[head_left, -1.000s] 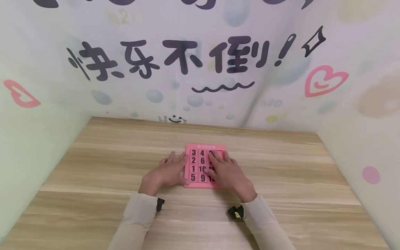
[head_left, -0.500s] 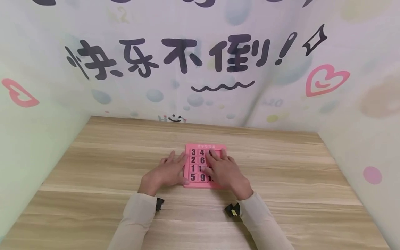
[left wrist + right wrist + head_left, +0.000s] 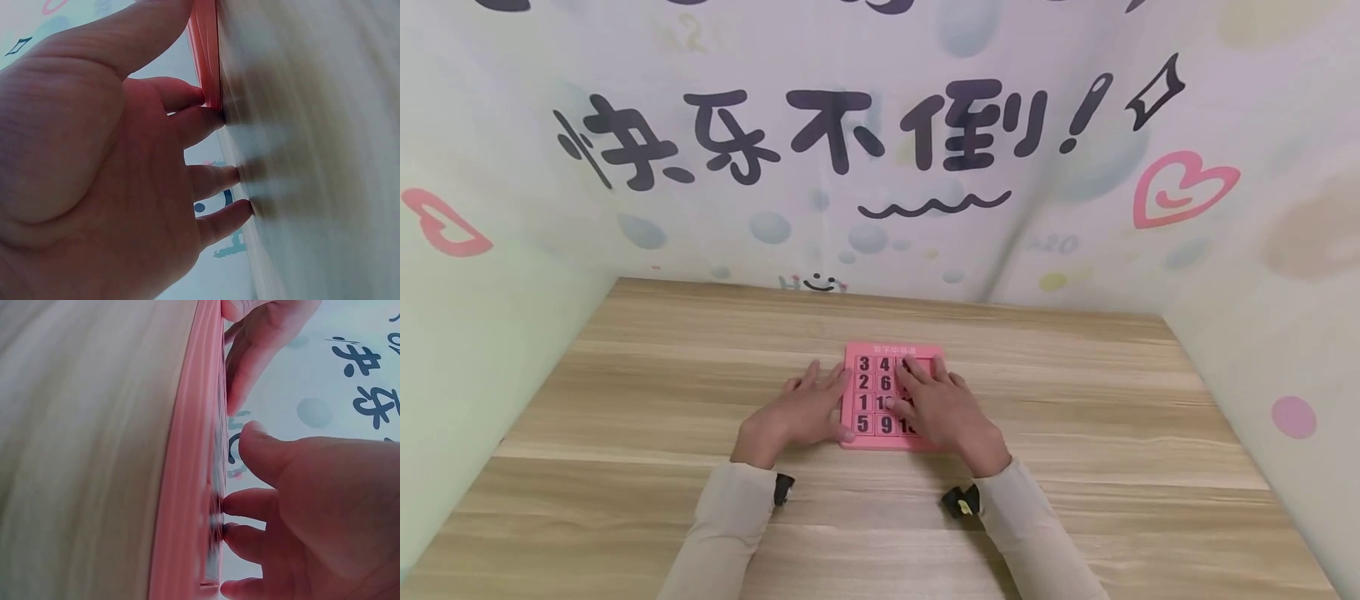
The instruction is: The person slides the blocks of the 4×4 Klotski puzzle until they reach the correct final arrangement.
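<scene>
Hiding right part of pink puzzle: right hand, fingers seemingly touching.

A wood-grain counter meets a pale backdrop at its far edge. Across the backdrop run 4 large dark characters and an exclamation mark, a 4-pointed star to their right, a wavy line beneath. 2 pink hearts flank them. Lower down are blue drops, a small smiley and, far right, a purple dot.
</scene>
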A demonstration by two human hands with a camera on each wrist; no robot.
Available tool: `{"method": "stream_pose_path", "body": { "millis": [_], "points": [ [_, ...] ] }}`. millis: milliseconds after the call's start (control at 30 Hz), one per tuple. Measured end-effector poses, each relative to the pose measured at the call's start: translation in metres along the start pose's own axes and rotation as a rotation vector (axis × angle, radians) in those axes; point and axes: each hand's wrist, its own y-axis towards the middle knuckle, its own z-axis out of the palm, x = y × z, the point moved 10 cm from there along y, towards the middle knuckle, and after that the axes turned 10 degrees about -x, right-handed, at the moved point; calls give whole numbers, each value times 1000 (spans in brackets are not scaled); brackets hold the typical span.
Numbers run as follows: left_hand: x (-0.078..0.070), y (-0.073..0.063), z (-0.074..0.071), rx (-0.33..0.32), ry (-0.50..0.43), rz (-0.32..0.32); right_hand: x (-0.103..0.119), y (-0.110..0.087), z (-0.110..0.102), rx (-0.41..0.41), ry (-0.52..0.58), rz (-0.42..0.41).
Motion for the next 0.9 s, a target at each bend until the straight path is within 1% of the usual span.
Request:
{"method": "stream_pose_path", "body": {
  "millis": [367, 900],
  "points": [
    [0, 0, 0, 2, -1, -6, -5, 0, -1, 4, 2, 8],
    [1, 0, 0, 9, 8, -4, -13, -3, -5, 18, 28, 46]
  ]
}}
